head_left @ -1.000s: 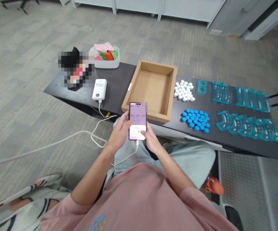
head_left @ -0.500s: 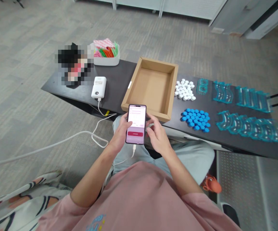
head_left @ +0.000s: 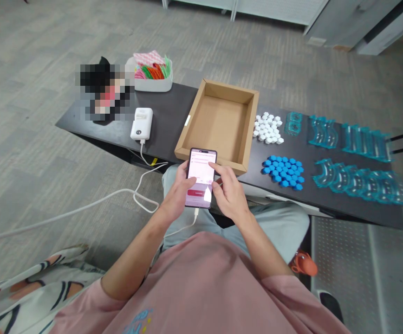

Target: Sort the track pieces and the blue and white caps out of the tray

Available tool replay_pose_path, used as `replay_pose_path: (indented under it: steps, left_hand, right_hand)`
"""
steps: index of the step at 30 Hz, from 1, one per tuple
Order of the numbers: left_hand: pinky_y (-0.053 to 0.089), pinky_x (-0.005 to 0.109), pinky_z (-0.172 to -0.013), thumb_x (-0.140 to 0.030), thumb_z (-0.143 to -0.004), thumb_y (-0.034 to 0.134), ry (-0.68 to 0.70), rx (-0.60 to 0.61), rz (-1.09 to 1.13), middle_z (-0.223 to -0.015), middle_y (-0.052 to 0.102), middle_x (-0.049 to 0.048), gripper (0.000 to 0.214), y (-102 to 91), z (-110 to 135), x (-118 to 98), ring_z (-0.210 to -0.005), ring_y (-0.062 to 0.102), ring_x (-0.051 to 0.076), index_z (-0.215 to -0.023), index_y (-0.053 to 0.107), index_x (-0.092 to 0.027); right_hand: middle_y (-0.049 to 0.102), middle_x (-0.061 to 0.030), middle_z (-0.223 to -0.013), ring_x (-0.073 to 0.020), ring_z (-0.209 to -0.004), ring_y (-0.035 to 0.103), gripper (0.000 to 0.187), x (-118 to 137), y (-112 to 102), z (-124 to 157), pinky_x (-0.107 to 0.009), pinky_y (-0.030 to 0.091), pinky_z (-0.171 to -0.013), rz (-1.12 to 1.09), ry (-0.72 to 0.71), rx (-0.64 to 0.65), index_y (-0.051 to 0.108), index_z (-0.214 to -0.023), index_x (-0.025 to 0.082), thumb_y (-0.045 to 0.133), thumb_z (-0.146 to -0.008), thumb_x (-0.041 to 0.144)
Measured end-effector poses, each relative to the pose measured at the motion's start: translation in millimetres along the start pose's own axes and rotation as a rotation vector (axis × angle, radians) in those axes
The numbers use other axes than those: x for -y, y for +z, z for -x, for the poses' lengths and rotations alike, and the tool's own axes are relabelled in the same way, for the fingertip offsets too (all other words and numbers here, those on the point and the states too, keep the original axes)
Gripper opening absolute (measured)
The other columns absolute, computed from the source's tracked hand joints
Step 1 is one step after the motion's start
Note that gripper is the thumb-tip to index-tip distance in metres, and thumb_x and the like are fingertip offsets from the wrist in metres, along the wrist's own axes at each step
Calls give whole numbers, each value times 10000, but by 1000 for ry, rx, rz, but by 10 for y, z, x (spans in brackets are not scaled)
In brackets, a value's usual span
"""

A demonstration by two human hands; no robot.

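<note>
A smartphone [head_left: 201, 169] with a lit white and purple screen lies in my left hand [head_left: 178, 195], tilted a little to the right. My left thumb rests over the lower screen, and the fingers behind the phone are hidden. At the phone's right edge, my right hand [head_left: 231, 192] is open, its index fingertip over the upper right of the screen and its thumb by the edge. A white cable [head_left: 196, 216] is plugged into the bottom of the phone. Behind the phone stands a cardboard box [head_left: 222, 125] with nothing inside.
On the dark table [head_left: 173, 106] sit a white power bank [head_left: 141, 123], a white basket [head_left: 154, 84] of colourful strips, white hexagonal pieces [head_left: 268, 127], blue hexagonal pieces [head_left: 283, 171] and clear teal plastic parts [head_left: 361, 181]. A blurred-out item is at the left. Another person's clothing [head_left: 41, 292] shows lower left.
The phone has shifted slightly right and tilted. My right index finger has moved from beside the phone onto its screen. The view has moved a little.
</note>
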State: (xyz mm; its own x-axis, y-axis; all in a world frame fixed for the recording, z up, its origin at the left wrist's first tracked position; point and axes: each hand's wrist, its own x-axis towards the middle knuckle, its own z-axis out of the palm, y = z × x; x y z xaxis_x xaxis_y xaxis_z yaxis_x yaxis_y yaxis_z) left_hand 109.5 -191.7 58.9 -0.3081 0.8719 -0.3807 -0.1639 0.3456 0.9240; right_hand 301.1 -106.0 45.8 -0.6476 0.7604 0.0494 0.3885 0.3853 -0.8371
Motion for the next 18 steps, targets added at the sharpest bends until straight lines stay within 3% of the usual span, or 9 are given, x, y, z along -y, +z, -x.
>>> replay_pose_path:
  steps: [4, 11, 18]
  left_hand:
    - [599, 604, -1278, -554, -976, 688, 27, 18, 53, -1765, 674, 10, 830, -4, -12, 71, -1686, 566, 428, -1773, 490, -437]
    - [531, 679, -1376, -591, -988, 755, 127, 5, 154, -1715, 711, -12, 633, -9, -34, 186, -1701, 562, 441, -1594, 639, -452]
    - [561, 672, -1349, -561, -992, 780, 153, 9, 180, -1689, 726, 3, 584, -16, -54, 230, -1673, 595, 435, -1555, 670, -451]
  right_hand:
    - [658, -176, -1575, -369, -1079, 749, 598, 14, -10, 2, -581, 665, -999, 35, -5, 2, 547, -1787, 392, 508, -1190, 399]
    - [721, -152, -1493, -347, -992, 774, 550, 14, 7, -5, -579, 704, -906, 21, -59, -68, 627, -1709, 394, 549, -1164, 384]
    - [735, -139, -1466, -287, -853, 762, 626, -108, 84, -23, -546, 723, -843, -190, -33, -124, 563, -1752, 394, 634, -1133, 454]
